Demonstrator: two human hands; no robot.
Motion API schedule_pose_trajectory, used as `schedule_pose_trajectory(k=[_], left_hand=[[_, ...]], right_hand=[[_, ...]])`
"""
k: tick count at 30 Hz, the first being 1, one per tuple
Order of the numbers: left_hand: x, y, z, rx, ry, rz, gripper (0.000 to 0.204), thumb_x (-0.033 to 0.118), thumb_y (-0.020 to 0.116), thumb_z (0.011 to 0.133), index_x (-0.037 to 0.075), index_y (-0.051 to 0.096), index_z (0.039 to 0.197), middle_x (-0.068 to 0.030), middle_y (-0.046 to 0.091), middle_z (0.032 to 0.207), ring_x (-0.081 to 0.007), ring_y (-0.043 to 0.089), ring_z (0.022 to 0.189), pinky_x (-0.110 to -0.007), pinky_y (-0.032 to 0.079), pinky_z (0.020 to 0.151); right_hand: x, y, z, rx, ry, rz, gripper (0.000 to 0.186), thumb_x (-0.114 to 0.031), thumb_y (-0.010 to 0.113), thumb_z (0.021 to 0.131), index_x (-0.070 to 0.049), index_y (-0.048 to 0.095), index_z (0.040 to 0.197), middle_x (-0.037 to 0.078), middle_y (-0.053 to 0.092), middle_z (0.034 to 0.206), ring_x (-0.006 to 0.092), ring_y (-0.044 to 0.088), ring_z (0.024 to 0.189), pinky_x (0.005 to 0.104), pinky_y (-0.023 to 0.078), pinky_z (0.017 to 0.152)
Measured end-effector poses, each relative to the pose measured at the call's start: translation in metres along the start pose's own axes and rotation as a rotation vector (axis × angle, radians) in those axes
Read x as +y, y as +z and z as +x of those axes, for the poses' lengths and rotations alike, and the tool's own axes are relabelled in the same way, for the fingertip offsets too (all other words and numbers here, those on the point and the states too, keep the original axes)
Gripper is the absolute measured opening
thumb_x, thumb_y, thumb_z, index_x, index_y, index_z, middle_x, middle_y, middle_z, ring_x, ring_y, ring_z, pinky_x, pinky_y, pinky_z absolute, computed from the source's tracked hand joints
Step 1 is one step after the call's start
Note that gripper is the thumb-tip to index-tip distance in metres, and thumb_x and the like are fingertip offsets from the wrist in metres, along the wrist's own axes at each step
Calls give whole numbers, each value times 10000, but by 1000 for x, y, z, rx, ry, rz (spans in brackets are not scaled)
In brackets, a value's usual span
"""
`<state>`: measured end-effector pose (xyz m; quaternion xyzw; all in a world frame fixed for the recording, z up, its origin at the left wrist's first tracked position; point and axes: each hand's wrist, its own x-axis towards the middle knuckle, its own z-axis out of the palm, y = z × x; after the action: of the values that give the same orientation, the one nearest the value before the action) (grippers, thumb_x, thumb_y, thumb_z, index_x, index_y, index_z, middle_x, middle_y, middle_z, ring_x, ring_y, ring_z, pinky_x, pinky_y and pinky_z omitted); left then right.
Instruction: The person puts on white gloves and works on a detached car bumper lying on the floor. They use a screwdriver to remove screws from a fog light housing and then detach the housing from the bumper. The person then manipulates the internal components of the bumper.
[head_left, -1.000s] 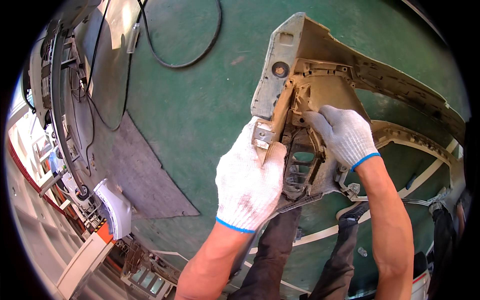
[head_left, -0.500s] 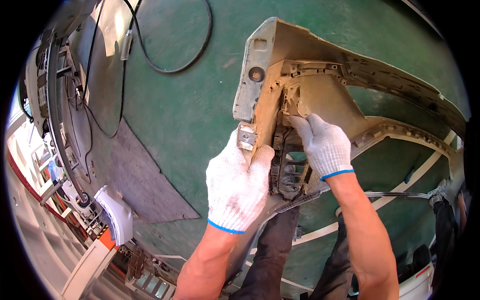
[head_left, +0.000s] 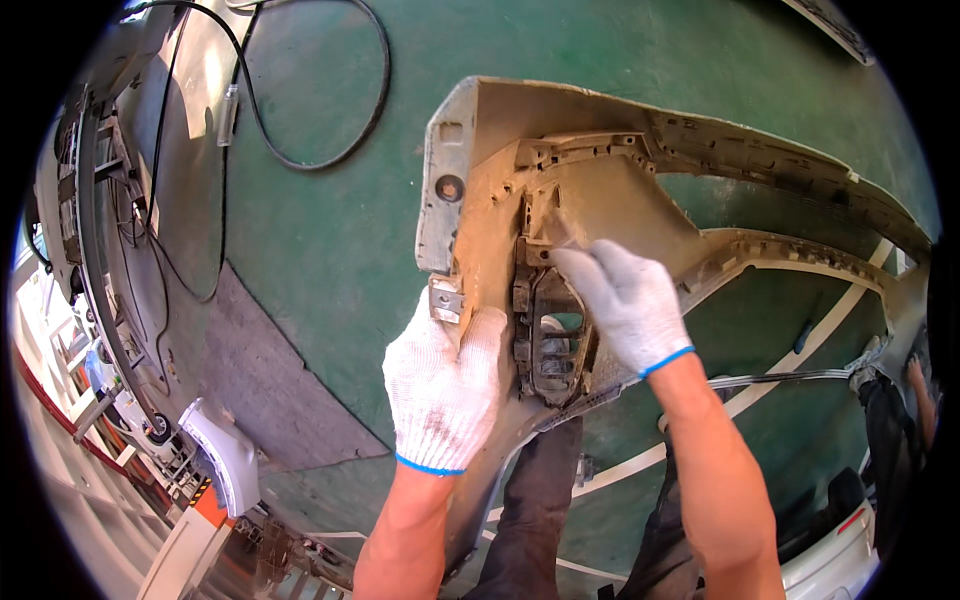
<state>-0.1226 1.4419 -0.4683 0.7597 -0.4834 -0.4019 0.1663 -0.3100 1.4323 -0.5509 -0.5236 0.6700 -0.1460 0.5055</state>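
Observation:
A large car bumper cover point(head_left: 560, 105), its inner side coated in brown dust, spans the middle and right. My left hand point(head_left: 440, 385), in a white knit glove with a blue cuff, is closed round its near-left edge, below a small metal clip point(head_left: 446, 299). My right hand point(head_left: 630, 300), gloved alike, is closed at the fingertips above a dark slotted grille insert point(head_left: 556, 345). A thin, blurred piece shows at those fingertips; its kind I cannot make out.
A black hose point(head_left: 385, 75) loops over the green floor at the upper left. Below it lies a grey sheet point(head_left: 275, 385). A pale curved body panel point(head_left: 222, 460) stands at the left. At the far right are another person's leg point(head_left: 888, 450) and hand point(head_left: 917, 380).
The bumper cover and my left hand have shifted left and slightly down in the picture. My right hand has moved slightly down, away from the dusty inner wall, fingertips still together.

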Motion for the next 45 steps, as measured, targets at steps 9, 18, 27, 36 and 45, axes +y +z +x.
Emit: schedule_pose_trajectory(k=[9, 18, 27, 36, 45], left_hand=[[7, 0, -6, -16, 20, 39, 326, 136, 701, 958, -24, 678, 1240, -247, 759, 1053, -475, 712, 985, -419, 577, 814], [30, -4, -16, 14, -60, 52, 275, 116, 714, 945, -30, 687, 1177, -244, 756, 959, -447, 740, 869, -404, 576, 770], [13, -6, -25, 24, 4, 71, 521, 93, 775, 879, 22, 643, 1378, -191, 748, 1016, -386, 750, 832, -403, 603, 768], [13, -10, -26, -82, -13, 125, 701, 60, 775, 762, 4, 594, 1438, -190, 723, 1187, -358, 733, 974, -388, 599, 842], [16, -8, -27, -85, -50, 85, 659, 41, 768, 769, -8, 617, 1409, -206, 730, 1177, -373, 741, 958, -392, 600, 843]], right_hand=[[45, -23, 17, -127, 166, -59, 477, -491, 571, 1035, -41, 724, 1078, 284, 712, 1051, 485, 649, 1060, 539, 508, 890], [39, -53, 34, -367, 36, -124, 442, -430, 579, 1045, -8, 710, 1036, 277, 696, 951, 492, 656, 935, 545, 491, 799], [5, -63, 53, -561, 96, -318, 498, -441, 559, 1054, 29, 712, 1003, 285, 672, 841, 474, 663, 857, 500, 509, 778], [-6, -68, 55, -628, 198, -316, 475, -428, 597, 1038, 35, 701, 1021, 264, 647, 795, 429, 662, 779, 471, 506, 742], [5, -62, 54, -644, 77, -330, 217, -213, 640, 996, -35, 706, 1101, 224, 678, 838, 408, 676, 790, 459, 515, 667]])
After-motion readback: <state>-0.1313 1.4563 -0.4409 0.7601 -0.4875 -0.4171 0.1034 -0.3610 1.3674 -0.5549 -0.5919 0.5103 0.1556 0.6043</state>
